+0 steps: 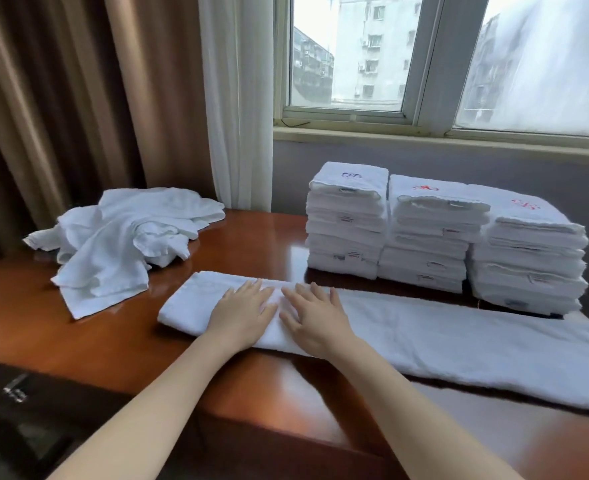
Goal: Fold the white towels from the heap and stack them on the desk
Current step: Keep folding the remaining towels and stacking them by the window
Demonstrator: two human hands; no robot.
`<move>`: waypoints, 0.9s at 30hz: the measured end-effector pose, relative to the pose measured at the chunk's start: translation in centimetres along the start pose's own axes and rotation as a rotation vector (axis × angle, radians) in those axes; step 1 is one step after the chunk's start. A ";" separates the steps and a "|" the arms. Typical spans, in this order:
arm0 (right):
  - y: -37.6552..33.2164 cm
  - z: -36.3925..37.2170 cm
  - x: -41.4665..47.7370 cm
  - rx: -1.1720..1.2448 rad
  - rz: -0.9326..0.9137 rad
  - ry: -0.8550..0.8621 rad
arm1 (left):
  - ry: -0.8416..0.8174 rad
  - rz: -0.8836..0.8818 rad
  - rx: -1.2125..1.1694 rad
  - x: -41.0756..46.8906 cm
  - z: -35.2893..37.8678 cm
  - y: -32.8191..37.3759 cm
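Now both hands flat on long white towel (pixel 424 341), laid across front of desk (pixel 269 237). Left hand (pixel 243 311) and right hand (pixel 312 318) side by side near its left end, fingers straight, slightly spread, pressing down. Heap (pixel 123 233) of loose towels at back left. Three stacks (pixel 435 237) of folded towels at back right, below window (pixel 424 64)

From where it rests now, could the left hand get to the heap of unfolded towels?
Probably yes. The left hand lies flat on the long towel, holding nothing, and the heap sits just to its left on the desk, with only bare wood between them.
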State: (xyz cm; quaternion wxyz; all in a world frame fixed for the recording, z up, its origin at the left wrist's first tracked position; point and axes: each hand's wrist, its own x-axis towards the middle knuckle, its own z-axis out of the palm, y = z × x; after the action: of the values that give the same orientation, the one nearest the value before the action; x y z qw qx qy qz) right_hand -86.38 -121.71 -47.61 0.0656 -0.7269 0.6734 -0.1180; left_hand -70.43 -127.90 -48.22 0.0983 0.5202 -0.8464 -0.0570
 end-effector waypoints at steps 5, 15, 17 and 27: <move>0.3 1.1 0.4 -0.045 0.024 -0.032 | -0.069 -0.119 0.117 0.4 -0.2 -3.3; 0.5 1.5 0.3 -0.081 0.013 -0.044 | -0.025 -0.403 0.166 1.0 -1.4 -6.9; 0.5 1.5 0.3 -0.091 0.014 -0.045 | 0.036 -0.435 0.202 0.8 -1.9 -7.0; 0.5 1.6 0.4 -0.087 0.020 -0.039 | -0.113 -0.535 -0.054 2.1 -5.2 -7.8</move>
State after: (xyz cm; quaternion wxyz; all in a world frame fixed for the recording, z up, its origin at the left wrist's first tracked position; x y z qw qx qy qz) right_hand -86.41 -122.22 -49.22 0.0482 -0.7244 0.6837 -0.0738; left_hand -63.39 -133.26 -44.51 0.0462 0.7184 -0.6813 -0.1324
